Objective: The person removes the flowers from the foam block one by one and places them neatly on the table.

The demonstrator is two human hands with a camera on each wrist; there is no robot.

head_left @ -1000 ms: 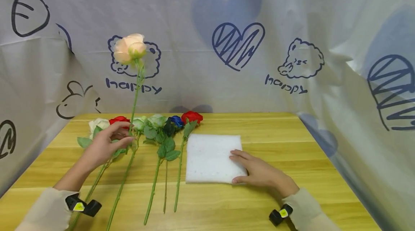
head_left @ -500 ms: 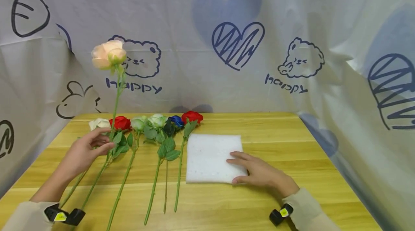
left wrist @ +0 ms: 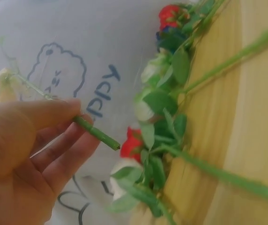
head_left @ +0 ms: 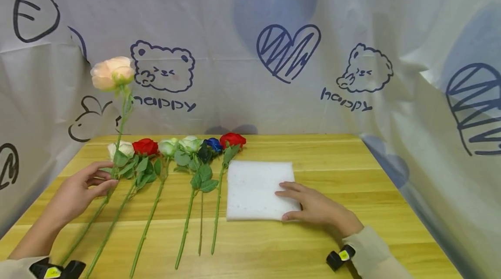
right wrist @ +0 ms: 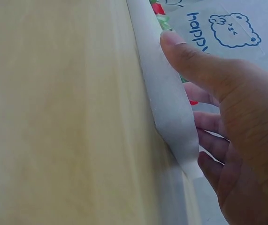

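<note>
My left hand (head_left: 78, 194) pinches the green stem of a peach rose (head_left: 112, 72), which stands upright above the table's left side. In the left wrist view, the cut end of the stem (left wrist: 98, 135) pokes out past my thumb and fingers. A white rose (head_left: 122, 148) and a red rose (head_left: 145, 146) lie behind that hand. My right hand (head_left: 318, 205) rests with relaxed, spread fingers on the right side of a flat white foam sheet (head_left: 254, 192); its thumb is at the near edge.
Right of these lie pale green-white roses (head_left: 190, 144), a blue rose (head_left: 213, 144) and another red rose (head_left: 232, 139), stems toward me. They lie on a wooden table (head_left: 332, 152). A drawn-on curtain (head_left: 235, 74) hangs behind and at both sides.
My left hand has carried the peach rose leftward and somewhat lower, uncovering the red rose behind it. My right hand has stayed on the foam sheet.
</note>
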